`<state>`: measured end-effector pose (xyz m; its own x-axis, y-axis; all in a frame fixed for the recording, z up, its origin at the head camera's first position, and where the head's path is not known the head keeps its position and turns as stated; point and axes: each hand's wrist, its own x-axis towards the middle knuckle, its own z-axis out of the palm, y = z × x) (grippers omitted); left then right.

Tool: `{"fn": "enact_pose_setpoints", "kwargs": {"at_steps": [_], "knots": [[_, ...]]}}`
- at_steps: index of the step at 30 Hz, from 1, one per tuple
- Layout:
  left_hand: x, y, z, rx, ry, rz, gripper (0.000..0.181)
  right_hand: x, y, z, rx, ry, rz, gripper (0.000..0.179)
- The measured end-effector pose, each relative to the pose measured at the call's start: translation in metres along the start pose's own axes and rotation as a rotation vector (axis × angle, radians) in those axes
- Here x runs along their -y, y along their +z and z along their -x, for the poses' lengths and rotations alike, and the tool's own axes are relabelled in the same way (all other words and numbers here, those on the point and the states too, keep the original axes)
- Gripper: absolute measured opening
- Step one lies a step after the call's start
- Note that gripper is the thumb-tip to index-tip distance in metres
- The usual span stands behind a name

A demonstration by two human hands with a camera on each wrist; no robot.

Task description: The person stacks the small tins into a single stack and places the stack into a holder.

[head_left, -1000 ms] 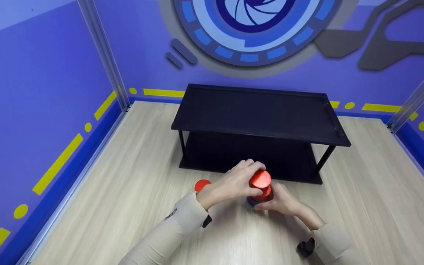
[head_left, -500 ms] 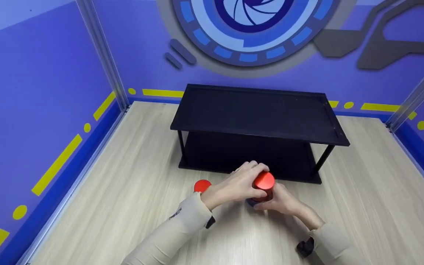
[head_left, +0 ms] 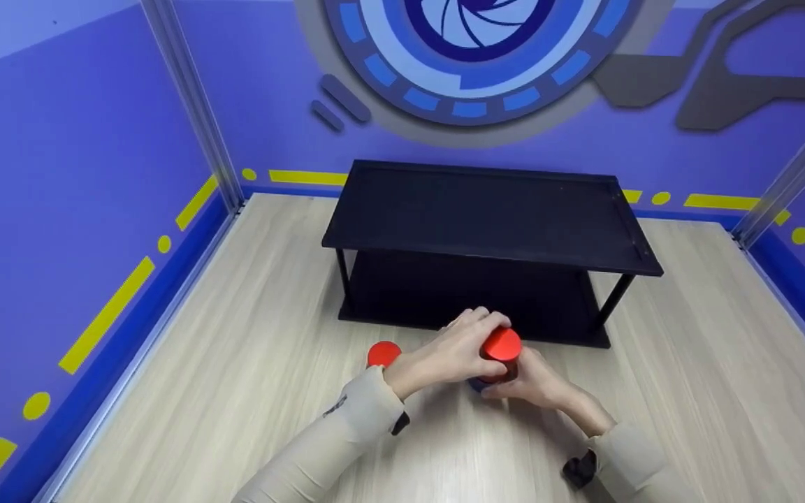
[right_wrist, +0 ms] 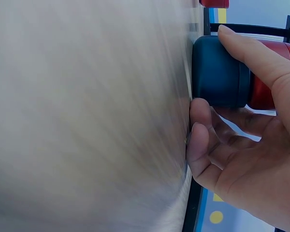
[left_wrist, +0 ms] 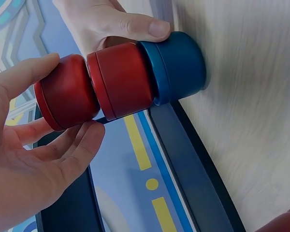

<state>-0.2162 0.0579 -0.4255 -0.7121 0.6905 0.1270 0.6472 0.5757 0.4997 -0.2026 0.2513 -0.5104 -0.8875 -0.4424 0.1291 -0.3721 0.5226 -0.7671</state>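
Three small round tins with lids stand in a stack in front of the shelf. The blue tin (left_wrist: 176, 67) is at the bottom on the table, a red tin (left_wrist: 123, 79) sits in the middle, and another red tin (head_left: 502, 344) is on top. My left hand (head_left: 455, 349) grips the top red tin between thumb and fingers, its base right at the middle tin's lid. Low on the stack, my right hand (head_left: 535, 381) holds the blue tin, thumb on one side and fingers on the other. The middle tin is mostly hidden in the head view.
A separate red tin (head_left: 383, 353) stands left of the stack, partly behind the left wrist. Behind the hands is a black two-tier shelf (head_left: 493, 216) with thin posts. Blue printed walls (head_left: 270, 126) enclose the wooden table (head_left: 235, 335).
Over the last second my left hand has shifted the top red tin slightly right, lining it up over the stack. My right hand has stayed in place; the last half second shows almost no movement.
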Motion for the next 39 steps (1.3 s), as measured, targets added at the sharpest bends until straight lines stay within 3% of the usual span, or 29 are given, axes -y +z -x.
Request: {"fn": "enact_pose_setpoints", "kwargs": {"at_steps": [16, 27, 39], "knots": [[-0.0003, 0.002, 0.0009, 0.024, -0.036, 0.023, 0.059, -0.0005, -0.0001, -0.0006, 0.003, -0.009, -0.003, 0.063], [0.0034, 0.0045, 0.0022, 0.026, -0.013, 0.048, 0.067, -0.0015, -0.0001, -0.0007, 0.006, -0.013, -0.006, 0.067], [0.0059, 0.0038, 0.0034, 0.022, 0.003, 0.06, 0.058, -0.0009, 0.0006, 0.0007, 0.023, -0.006, -0.038, 0.062]]}}
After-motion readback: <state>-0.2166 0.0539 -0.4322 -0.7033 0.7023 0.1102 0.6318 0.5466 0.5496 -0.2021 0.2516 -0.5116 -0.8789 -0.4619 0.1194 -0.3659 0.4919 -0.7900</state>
